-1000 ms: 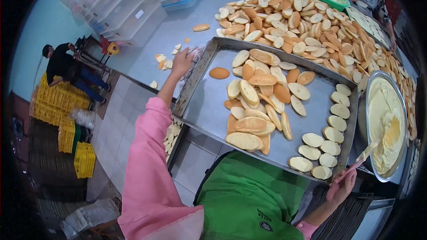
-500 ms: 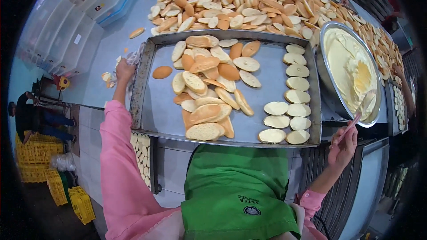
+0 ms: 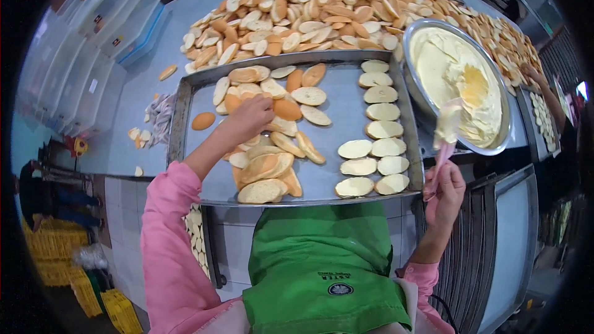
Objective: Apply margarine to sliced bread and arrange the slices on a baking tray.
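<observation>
The right hand [image 3: 447,187] has its grip pinched around the handle of the cream-coated spatula [image 3: 447,148]. The left hand [image 3: 250,119] lies over loose bread slices [image 3: 269,164] inside the metal tray [image 3: 340,98] — whether it pinches one cannot be told. Slices appear light and breakable — hold by the rims; a bread pile [image 3: 322,13] covers the table [image 3: 143,81] beyond.

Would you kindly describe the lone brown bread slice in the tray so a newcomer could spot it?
Find the large, rectangular grey metal tray before the green apron. Inside, look near its left wall, left of the heap of pale and brown oval bread slices. The orange-brown oval bread slice there lies by itself, outside the heap.
</observation>
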